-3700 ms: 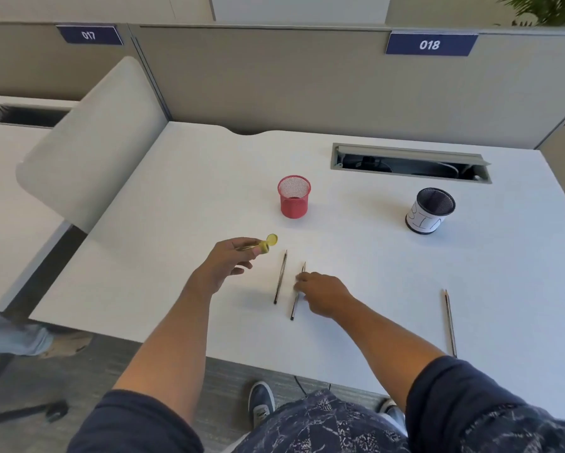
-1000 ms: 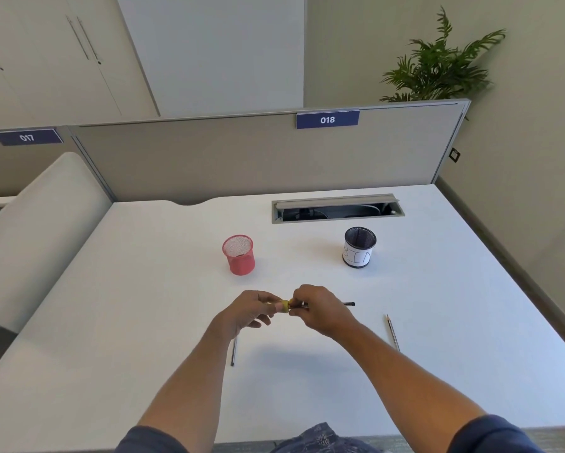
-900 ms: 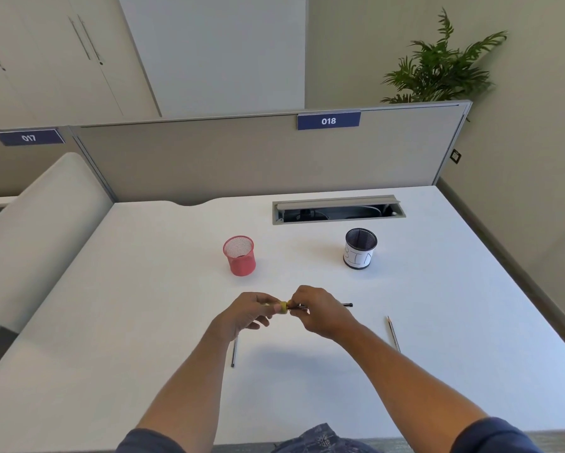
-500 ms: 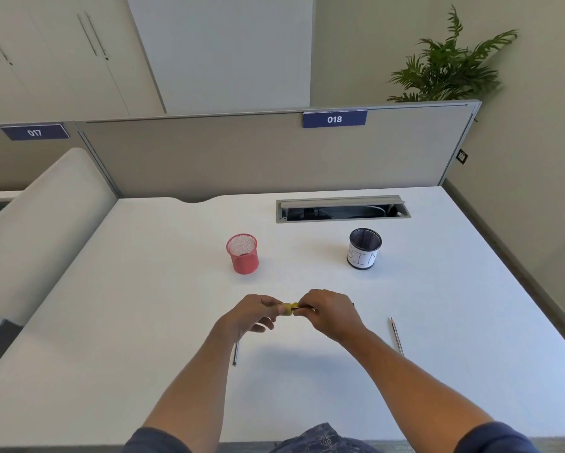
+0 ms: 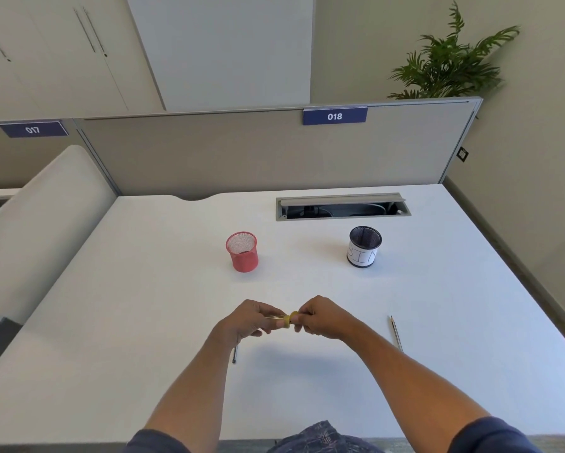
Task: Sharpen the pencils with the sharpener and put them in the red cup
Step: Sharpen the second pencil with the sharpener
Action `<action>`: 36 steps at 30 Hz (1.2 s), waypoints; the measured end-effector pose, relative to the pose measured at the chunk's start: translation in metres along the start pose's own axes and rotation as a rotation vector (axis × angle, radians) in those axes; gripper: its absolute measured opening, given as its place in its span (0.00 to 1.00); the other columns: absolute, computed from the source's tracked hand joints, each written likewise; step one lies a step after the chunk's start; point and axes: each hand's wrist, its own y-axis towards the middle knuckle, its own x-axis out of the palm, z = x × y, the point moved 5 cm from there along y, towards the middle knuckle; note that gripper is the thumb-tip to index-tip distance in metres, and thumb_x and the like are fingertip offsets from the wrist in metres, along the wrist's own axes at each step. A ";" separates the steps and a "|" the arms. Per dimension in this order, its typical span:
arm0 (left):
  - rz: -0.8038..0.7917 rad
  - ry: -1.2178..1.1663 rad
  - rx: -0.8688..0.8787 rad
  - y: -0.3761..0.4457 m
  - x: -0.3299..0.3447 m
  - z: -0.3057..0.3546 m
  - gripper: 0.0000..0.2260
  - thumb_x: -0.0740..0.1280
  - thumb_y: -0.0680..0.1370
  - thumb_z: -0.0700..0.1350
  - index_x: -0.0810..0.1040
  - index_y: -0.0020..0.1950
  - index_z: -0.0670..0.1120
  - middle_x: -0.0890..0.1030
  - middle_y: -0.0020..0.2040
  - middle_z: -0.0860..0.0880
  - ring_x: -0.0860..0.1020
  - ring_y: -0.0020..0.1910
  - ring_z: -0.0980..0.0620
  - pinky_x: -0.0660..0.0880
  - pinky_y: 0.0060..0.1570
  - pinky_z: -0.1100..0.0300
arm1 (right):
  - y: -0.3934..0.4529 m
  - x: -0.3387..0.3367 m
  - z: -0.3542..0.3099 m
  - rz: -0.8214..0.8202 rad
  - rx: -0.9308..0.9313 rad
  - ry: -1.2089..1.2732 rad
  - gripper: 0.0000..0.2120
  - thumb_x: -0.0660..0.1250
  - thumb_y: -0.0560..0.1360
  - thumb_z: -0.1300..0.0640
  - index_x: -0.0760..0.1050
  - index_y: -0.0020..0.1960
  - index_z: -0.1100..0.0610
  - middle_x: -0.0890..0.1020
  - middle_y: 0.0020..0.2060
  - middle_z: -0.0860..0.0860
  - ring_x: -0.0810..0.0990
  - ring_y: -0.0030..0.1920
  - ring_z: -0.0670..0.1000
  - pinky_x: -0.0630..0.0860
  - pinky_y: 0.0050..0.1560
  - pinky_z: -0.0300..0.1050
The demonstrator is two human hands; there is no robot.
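My left hand pinches a small yellow sharpener above the white desk. My right hand meets it from the right, fingers curled round a pencil that is almost wholly hidden inside the fist. The empty red mesh cup stands beyond the hands, slightly left. A second pencil lies on the desk, mostly covered by my left wrist. A third pencil lies to the right of my right forearm.
A black mesh cup with a white paper label stands at the right rear. Behind it is an open cable tray in the desk. A grey partition closes the far edge; a white chair back stands at left.
The right hand picked up a pencil and brought it to the sharpener. Over the last second the pencil's free end, seen sticking out right of the fist, has vanished behind the hand.
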 end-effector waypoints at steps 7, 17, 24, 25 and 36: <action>0.014 -0.001 0.003 0.002 -0.001 0.004 0.20 0.77 0.64 0.56 0.87 0.50 0.46 0.81 0.39 0.49 0.79 0.39 0.53 0.72 0.45 0.59 | -0.002 0.002 0.003 0.046 -0.093 0.020 0.03 0.72 0.75 0.55 0.79 0.47 0.51 0.85 0.37 0.47 0.78 0.33 0.46 0.77 0.37 0.49; -0.002 -0.030 0.013 0.001 -0.001 0.003 0.18 0.78 0.63 0.54 0.87 0.50 0.50 0.84 0.43 0.53 0.78 0.40 0.54 0.73 0.47 0.59 | -0.002 -0.001 -0.004 0.157 -0.089 -0.265 0.10 0.66 0.80 0.47 0.84 0.47 0.49 0.78 0.32 0.44 0.75 0.36 0.47 0.69 0.36 0.43; 0.019 -0.004 0.028 0.003 -0.003 0.004 0.14 0.77 0.69 0.50 0.87 0.52 0.47 0.83 0.44 0.50 0.78 0.40 0.54 0.73 0.44 0.60 | -0.001 -0.002 0.000 0.052 -0.083 -0.021 0.08 0.69 0.79 0.50 0.83 0.48 0.53 0.82 0.31 0.48 0.73 0.28 0.40 0.68 0.32 0.37; 0.024 -0.006 0.025 0.004 -0.004 0.004 0.14 0.77 0.70 0.51 0.87 0.52 0.47 0.82 0.43 0.50 0.78 0.40 0.54 0.73 0.44 0.60 | -0.001 -0.003 0.000 0.058 -0.101 -0.009 0.05 0.70 0.77 0.51 0.81 0.50 0.52 0.84 0.34 0.48 0.74 0.30 0.40 0.70 0.32 0.38; 0.044 -0.041 0.023 0.004 -0.006 0.007 0.18 0.77 0.65 0.54 0.87 0.51 0.47 0.82 0.39 0.55 0.78 0.39 0.54 0.73 0.45 0.60 | -0.004 -0.007 -0.008 0.322 -0.177 -0.368 0.10 0.67 0.80 0.46 0.82 0.49 0.50 0.82 0.42 0.46 0.78 0.44 0.49 0.73 0.43 0.46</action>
